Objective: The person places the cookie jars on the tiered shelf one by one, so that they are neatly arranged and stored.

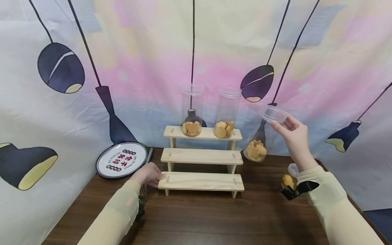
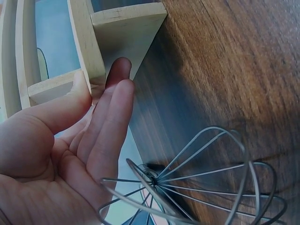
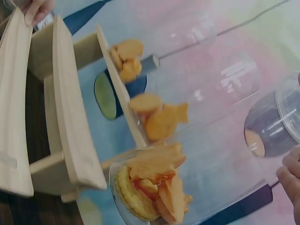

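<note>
Head view: a tall clear plastic jar with biscuits in its bottom (image 1: 260,139) is tilted, base low at about 7 o'clock and capped mouth high at about 1 o'clock, just off the right end of a three-step pale wooden riser (image 1: 202,156). Whether the jar's base touches the dark brown wooden table (image 1: 214,217) cannot be told. The right hand (image 1: 294,136) is raised, wrist bent, fingers curled round the jar's lidded top; the grip is closed on the jar near the lid. In the right wrist view the jar (image 3: 197,178) fills the frame with biscuits piled at its base and fingertips (image 3: 293,173) at the lid end.

On the riser's top step stand two more clear lidded jars of biscuits, one at left (image 1: 192,110) and one at right (image 1: 226,114), both upright and apart from the held jar. At 5 o'clock from the held jar, beside the right wrist, sits a small clear container with an orange-brown item inside (image 1: 289,178).

The left hand (image 1: 148,174) lies low at the left end of the bottom step, forearm stretched forward. In the left wrist view its fingers (image 2: 110,122) are straight and together, tips against the step's end and the thumb on the wood; the hand is relaxed, gripping nothing. A wire balloon whisk (image 2: 201,183) lies on the table just under this hand, its handle (image 1: 149,154) pointing to 12 o'clock. At 10 o'clock from the left hand, a round white plate with red and green print (image 1: 121,160) leans against the pastel printed backdrop cloth (image 1: 137,68).
</note>
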Tool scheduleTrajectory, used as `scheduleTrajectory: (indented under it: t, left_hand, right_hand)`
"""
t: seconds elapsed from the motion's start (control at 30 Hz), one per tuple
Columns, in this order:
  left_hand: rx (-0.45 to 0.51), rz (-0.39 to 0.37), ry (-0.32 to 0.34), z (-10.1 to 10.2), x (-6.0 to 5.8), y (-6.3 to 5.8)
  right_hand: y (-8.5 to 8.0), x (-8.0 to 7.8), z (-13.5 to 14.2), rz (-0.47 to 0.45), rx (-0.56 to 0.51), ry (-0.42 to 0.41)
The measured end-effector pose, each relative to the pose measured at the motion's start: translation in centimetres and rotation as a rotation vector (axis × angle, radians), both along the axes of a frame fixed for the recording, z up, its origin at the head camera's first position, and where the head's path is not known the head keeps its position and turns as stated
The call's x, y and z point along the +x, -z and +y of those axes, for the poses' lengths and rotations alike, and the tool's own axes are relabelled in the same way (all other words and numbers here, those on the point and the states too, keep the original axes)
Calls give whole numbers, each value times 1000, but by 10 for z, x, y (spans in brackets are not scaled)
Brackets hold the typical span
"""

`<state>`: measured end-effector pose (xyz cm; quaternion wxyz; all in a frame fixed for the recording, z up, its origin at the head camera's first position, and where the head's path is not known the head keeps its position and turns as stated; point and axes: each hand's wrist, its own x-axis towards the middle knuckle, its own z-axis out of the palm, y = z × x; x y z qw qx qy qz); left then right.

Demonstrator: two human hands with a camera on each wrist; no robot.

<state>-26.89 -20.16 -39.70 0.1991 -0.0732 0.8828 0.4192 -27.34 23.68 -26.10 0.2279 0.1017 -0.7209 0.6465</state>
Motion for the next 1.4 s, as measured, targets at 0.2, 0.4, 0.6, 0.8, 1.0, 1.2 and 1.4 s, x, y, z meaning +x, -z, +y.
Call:
scheduleTrajectory:
  t: [0.2,0.4,0.6,0.8,1.0,1.2,1.4]
  left_hand:
    - [-11,-5,-3,-1,0,0]
    - [-9,0,9,0,0,1]
    - [-9,7,15,0,0,-1]
    - [-25,8,20,1,0,-5]
    - [-45,4,14,2,0,-4]
    - [-40,2,6,3,0,-5]
    - [-39,6,10,3,0,-4]
  right_hand:
    - [-5,1,-21,39,-53,-104]
    - [-5,2,-40,78,-94,-194]
    - [-3,-1,-61,90,-100,-235]
    - [4,-9,-85,64,-48,-251]
    - [4,-13,-111,19,22,-247]
    - [6,-19,-137,13,-7,-295]
    - [12,-25,-158,19,13,-288]
